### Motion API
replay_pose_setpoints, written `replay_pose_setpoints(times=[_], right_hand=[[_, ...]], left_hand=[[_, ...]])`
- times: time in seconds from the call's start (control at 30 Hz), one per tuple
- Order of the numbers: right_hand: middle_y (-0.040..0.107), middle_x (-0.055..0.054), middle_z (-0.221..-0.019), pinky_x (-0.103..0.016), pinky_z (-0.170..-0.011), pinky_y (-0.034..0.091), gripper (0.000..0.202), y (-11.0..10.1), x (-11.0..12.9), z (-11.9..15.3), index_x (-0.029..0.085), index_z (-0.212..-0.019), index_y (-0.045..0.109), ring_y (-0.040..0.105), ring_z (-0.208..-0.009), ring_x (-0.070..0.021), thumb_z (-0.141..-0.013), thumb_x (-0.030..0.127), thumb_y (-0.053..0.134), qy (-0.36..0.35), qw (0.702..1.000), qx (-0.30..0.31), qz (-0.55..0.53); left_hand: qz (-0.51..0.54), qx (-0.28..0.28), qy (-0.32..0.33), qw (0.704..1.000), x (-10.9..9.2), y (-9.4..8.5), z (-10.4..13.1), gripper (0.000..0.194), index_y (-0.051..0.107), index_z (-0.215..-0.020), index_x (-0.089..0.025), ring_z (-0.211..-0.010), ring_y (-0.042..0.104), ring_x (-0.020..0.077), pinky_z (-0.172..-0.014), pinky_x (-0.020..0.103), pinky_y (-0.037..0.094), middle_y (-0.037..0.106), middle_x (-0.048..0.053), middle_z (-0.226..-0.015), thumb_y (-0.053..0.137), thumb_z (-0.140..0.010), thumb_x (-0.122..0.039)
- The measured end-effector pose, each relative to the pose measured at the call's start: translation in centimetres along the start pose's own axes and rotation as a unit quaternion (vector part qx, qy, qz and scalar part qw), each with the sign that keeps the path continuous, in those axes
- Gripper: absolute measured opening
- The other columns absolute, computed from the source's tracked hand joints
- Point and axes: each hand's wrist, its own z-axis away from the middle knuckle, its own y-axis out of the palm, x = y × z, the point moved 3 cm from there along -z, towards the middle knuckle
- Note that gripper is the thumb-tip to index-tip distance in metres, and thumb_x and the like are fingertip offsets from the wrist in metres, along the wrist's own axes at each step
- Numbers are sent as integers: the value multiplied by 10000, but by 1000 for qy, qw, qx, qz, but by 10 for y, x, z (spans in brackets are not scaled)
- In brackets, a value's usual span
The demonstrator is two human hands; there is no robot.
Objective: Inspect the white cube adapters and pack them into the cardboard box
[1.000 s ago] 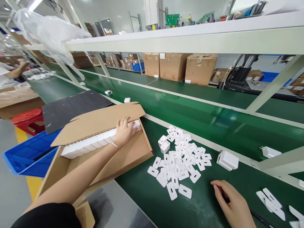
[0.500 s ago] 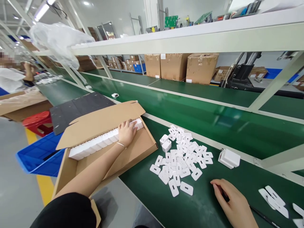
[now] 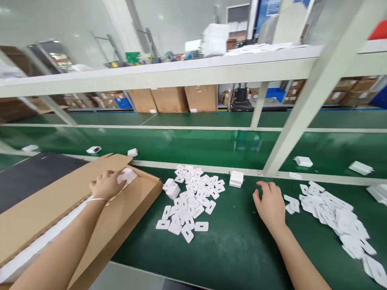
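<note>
My left hand (image 3: 107, 185) reaches into an open cardboard box (image 3: 133, 215) on the left. Its fingers are curled over a row of white pieces (image 3: 128, 176) along the inner side, partly hidden by the hand and the lid. My right hand (image 3: 269, 203) hovers low at the green table, thumb and fingers apart, with nothing visible in it. Near it stands a white plug adapter (image 3: 236, 179). Between my hands lies a loose pile of flat white plates (image 3: 190, 201) with slots. Other white adapters (image 3: 171, 189) sit at the pile's left edge.
More white plates (image 3: 344, 221) are heaped at the right. Several adapters (image 3: 303, 161) lie by the green channel beyond the pale rail. A slanted shelf post (image 3: 311, 86) rises behind my right hand, and a white shelf (image 3: 193, 73) crosses above. A black board (image 3: 39, 173) lies left.
The view has swung right, showing the larger right-hand plate heap. My right hand has opened out and moved up beside the adapter. My left hand stays at the white row near the box's far end.
</note>
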Motion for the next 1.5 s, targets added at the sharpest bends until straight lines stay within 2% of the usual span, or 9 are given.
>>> replay_pose_setpoints(times=[0.13,0.27,0.4,0.53,0.63,0.87,1.03,1.23,1.5], right_hand=[[633,-203,-1029,-408,-730,445,247,4,-33,-1,99,-1094,699,602,-936,-349,-912,239,605,72,984,114,119],[628,-172,-994,-359,-669,411,191,13,-43,2,108,-1074,692,630,-891,-318,-913,170,611,79,977,177,86],[632,-146,-1026,-338,-687,442,208,21,-29,1,126,-1088,695,642,-905,-277,-923,88,572,39,984,168,41],[627,-108,-1044,-322,-828,489,217,28,-9,3,156,-1102,701,635,-957,-239,-941,91,572,-17,989,150,-4],[611,-110,-1095,-322,-884,488,273,30,-3,6,161,-1189,674,615,-988,-234,-935,107,588,-32,991,127,-16],[620,-164,-1042,-416,-817,437,212,30,-20,7,129,-1104,685,551,-931,-307,-945,239,598,17,997,80,4],[673,-116,-922,-384,-754,376,126,26,-21,2,165,-936,701,558,-878,-284,-951,248,607,-3,995,99,-2],[712,-71,-887,-360,-750,374,194,2,3,-3,195,-933,669,609,-818,-231,-997,349,569,-18,993,-12,-115],[700,-49,-906,-378,-775,455,114,-36,49,12,224,-1046,670,646,-841,-224,-934,225,648,-133,945,-109,-277]], left_hand=[[19,-102,-24,994,-42,-22,12,365,645,-1110,-201,-1185,553,470,-910,675,487,643,156,-1152,410,-928,-413],[129,-114,190,967,-140,-41,59,297,636,-1132,-171,-1175,609,353,-992,510,519,611,164,-1212,469,-957,-344],[233,4,432,871,-265,-41,132,316,594,-1261,-195,-1012,677,283,-835,402,567,593,149,-1268,526,-971,-299],[267,108,463,838,-354,-14,179,553,497,-1452,-208,-1074,694,331,-835,405,564,504,199,-1495,654,-934,-323],[313,174,457,814,-382,9,185,599,526,-1458,-213,-1130,691,362,-900,427,560,552,191,-1481,727,-897,-281],[442,232,454,738,-365,11,169,527,511,-1456,-280,-1092,707,250,-923,363,582,626,109,-1399,675,-963,-367],[671,325,334,576,-322,-16,183,486,441,-1486,-290,-755,664,117,-777,334,585,556,135,-1433,564,-1036,-429],[678,309,327,581,-284,-29,207,449,559,-1441,-309,-1030,625,246,-871,395,557,532,122,-1479,458,-1059,-520],[671,343,327,570,-277,-20,221,397,591,-1382,-280,-1341,503,322,-1139,467,418,569,112,-1392,426,-1072,-467]])
